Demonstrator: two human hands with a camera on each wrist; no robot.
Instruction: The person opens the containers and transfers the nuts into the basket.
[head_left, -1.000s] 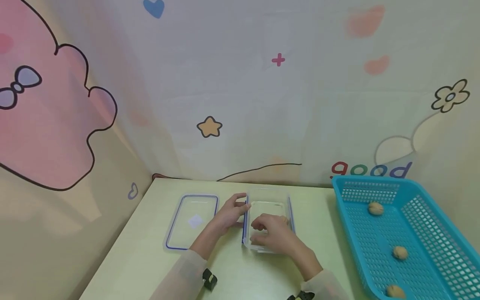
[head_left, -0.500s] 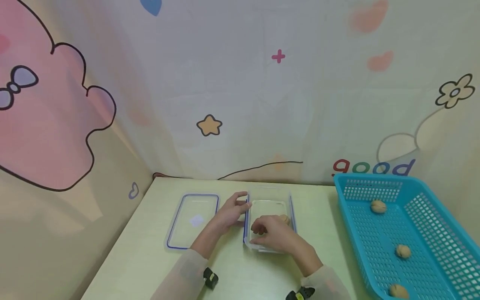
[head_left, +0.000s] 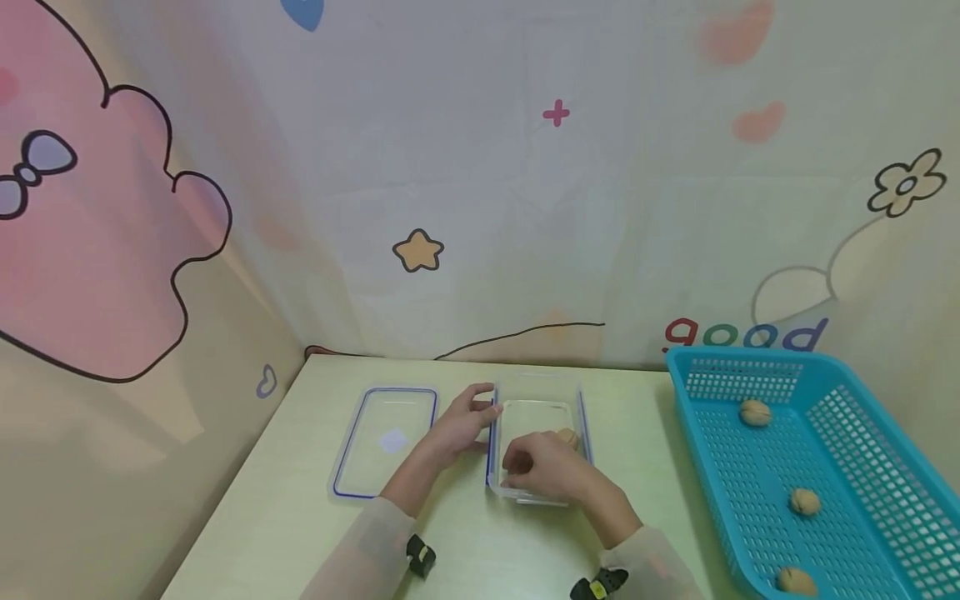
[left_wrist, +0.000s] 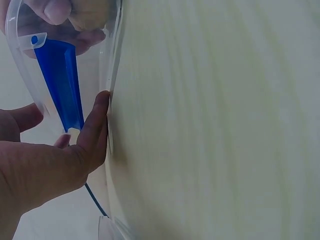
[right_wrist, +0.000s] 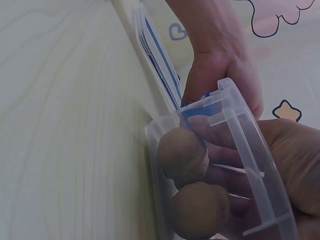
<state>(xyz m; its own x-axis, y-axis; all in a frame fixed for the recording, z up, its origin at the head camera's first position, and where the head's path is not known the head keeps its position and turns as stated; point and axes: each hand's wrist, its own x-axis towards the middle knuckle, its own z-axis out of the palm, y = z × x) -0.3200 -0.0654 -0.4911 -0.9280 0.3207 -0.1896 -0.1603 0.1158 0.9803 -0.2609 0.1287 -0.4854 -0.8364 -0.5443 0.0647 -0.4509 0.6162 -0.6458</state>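
A clear plastic food container (head_left: 536, 408) with blue side clips (left_wrist: 62, 82) stands on the table. My left hand (head_left: 457, 425) rests against its left wall, fingers spread and mostly straight beside the clip. My right hand (head_left: 551, 467) reaches down into the container, fingers curled. In the right wrist view its thumb and fingers lie around a walnut (right_wrist: 181, 152), seen through the wall; the hold is partly hidden. Another walnut (right_wrist: 199, 210) lies beside it. From the head, one walnut (head_left: 567, 437) shows past the right hand's knuckles.
The blue-rimmed clear lid (head_left: 386, 417), with a small whitish square on it, lies flat left of the container. To the right is a blue mesh basket (head_left: 705, 467) holding several walnuts, one walnut (head_left: 755, 412) near its back. A printed curtain (head_left: 487, 183) hangs behind the table.
The right hand's fingers have curled in, its thumb and forefinger closer together inside the container. The left hand has stayed on the container's side. The head view has shifted slightly.
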